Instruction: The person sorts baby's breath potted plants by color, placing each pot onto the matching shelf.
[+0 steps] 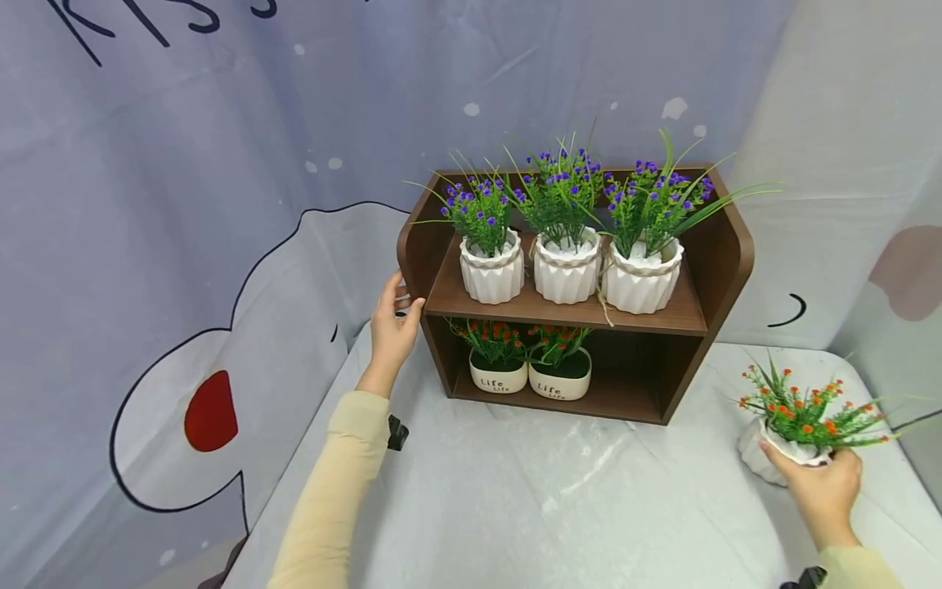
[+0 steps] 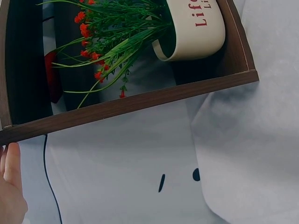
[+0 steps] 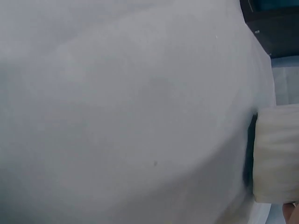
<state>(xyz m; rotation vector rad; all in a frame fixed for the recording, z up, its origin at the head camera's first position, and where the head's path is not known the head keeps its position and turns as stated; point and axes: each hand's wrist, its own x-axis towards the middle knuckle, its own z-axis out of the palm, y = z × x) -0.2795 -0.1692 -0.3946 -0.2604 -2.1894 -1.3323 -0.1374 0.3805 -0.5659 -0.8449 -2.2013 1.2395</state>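
My left hand (image 1: pixel 392 327) rests against the left side of a brown wooden shelf (image 1: pixel 567 327), fingers extended along the outer panel and thumb at its front edge. In the left wrist view, those fingertips (image 2: pixel 13 161) sit right at the shelf's side edge. At the far right, my right hand (image 1: pixel 824 491) grips a white potted plant (image 1: pixel 760 450) with orange flowers by its rim, thumb on the near side. The pot (image 3: pixel 278 154) appears at the right edge of the right wrist view, with only a bit of the hand (image 3: pixel 290 214) showing beneath it.
Three white fluted pots (image 1: pixel 565 274) with purple flowers stand in a row on the upper level. Below, two cream oval pots (image 1: pixel 499 379) with red flowers and "Life" lettering occupy the left and middle. A printed curtain (image 1: pixel 353 106) hangs behind the white table (image 1: pixel 559 507).
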